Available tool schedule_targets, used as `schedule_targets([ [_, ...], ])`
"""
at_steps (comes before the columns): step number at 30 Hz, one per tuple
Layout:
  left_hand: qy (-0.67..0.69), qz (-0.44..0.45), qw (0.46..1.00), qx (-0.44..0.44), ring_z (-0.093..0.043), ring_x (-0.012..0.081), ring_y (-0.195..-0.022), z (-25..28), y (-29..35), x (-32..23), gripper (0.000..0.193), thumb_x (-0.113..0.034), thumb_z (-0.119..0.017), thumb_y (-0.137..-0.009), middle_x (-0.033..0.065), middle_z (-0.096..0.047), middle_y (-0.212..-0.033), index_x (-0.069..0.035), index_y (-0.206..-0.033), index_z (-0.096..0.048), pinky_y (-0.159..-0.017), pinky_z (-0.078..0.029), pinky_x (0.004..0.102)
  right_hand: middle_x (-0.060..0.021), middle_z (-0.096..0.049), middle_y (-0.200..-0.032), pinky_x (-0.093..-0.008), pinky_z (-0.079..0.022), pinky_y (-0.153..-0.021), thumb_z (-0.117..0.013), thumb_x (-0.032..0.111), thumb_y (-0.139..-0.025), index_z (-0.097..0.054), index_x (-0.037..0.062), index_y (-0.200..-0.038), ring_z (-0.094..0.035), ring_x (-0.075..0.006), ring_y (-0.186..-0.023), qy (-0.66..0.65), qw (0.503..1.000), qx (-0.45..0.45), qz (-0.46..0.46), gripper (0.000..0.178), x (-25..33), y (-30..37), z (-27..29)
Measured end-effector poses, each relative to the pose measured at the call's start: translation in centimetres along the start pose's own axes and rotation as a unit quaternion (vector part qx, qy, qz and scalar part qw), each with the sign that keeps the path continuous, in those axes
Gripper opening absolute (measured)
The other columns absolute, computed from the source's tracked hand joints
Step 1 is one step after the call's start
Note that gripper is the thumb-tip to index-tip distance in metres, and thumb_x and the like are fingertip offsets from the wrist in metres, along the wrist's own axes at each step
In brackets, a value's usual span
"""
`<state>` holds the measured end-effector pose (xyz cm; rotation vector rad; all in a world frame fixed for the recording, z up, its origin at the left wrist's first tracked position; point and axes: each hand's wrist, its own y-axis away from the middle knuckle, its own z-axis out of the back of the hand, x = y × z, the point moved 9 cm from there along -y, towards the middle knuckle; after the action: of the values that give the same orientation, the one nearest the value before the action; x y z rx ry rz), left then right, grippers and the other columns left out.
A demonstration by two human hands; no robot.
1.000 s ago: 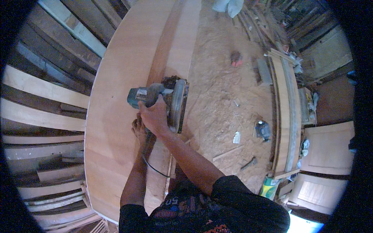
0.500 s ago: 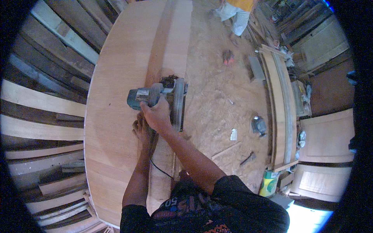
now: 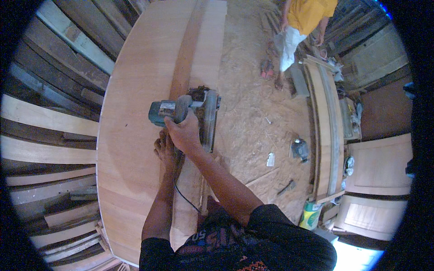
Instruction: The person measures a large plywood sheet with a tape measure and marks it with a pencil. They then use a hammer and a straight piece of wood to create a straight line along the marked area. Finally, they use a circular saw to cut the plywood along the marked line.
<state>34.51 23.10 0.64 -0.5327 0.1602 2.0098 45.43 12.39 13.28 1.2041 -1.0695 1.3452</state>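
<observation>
A circular saw (image 3: 163, 113) with a teal motor housing rests near the right edge of a large light plywood sheet (image 3: 131, 90). My right hand (image 3: 184, 133) is wrapped round its dark rear handle. Close behind the saw, my left hand (image 3: 165, 148) lies with bent fingers on a long brown wooden strip (image 3: 183, 63) that runs along the sheet. My right forearm partly covers the area under the saw, and the blade is hidden. A black cord (image 3: 185, 197) trails back toward me.
A person in a yellow top (image 3: 309, 16) stands at the far right. On the dusty floor lie a dark power tool (image 3: 299, 150), a hammer-like tool (image 3: 286, 187) and a white scrap (image 3: 270, 159). Stacked boards (image 3: 49, 149) line the left; long planks (image 3: 325, 131) lie right.
The person in yellow has stepped further into view, nearer and to the right. My hands and the saw have hardly moved.
</observation>
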Motion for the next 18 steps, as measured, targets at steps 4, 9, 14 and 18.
schedule_targets([
  [4,-0.018,0.009,1.000,-0.009,-0.045,0.0449,-0.127,-1.7,-0.7,1.0,0.089,-0.040,-0.079,-0.078,0.0127,-0.041,-0.157,-0.016,-0.154,-0.040,-0.099,-0.037,0.0655,-0.0158,-0.073,-0.101,-0.0403,-0.054,-0.089,-0.077,0.013,-0.084,-0.063,-0.0028,-0.111,-0.071,-0.0286,-0.096,-0.012,1.000,-0.005,0.003,0.034,0.2,-0.8,-0.1],
  [9,0.165,0.042,0.985,-0.033,-0.046,0.0440,-0.124,-3.9,-2.2,2.6,0.089,-0.041,-0.079,-0.078,0.0099,-0.044,-0.154,-0.015,-0.153,-0.039,-0.097,-0.037,0.0650,-0.0168,-0.073,-0.102,-0.0410,-0.054,-0.089,-0.076,0.012,-0.085,-0.062,-0.0026,-0.113,-0.071,-0.0305,-0.097,-0.023,1.000,0.005,0.009,0.034,0.4,-1.9,-0.1],
  [14,0.040,0.031,0.998,-0.022,-0.046,0.0435,-0.124,-2.8,-3.1,0.9,0.090,-0.042,-0.080,-0.077,0.0065,-0.046,-0.152,-0.015,-0.152,-0.038,-0.097,-0.037,0.0646,-0.0172,-0.073,-0.101,-0.0410,-0.054,-0.088,-0.076,0.012,-0.085,-0.062,-0.0021,-0.111,-0.071,-0.0317,-0.096,-0.013,0.999,-0.004,0.033,0.033,1.0,-3.3,0.1],
  [18,0.008,0.030,0.999,-0.026,-0.046,0.0428,-0.124,-0.8,-3.3,-1.1,0.089,-0.042,-0.079,-0.077,0.0058,-0.047,-0.151,-0.015,-0.151,-0.039,-0.099,-0.036,0.0630,-0.0174,-0.073,-0.101,-0.0416,-0.054,-0.088,-0.076,0.012,-0.085,-0.062,-0.0017,-0.110,-0.071,-0.0325,-0.096,0.000,1.000,0.015,-0.014,0.032,0.6,-3.9,0.0],
])
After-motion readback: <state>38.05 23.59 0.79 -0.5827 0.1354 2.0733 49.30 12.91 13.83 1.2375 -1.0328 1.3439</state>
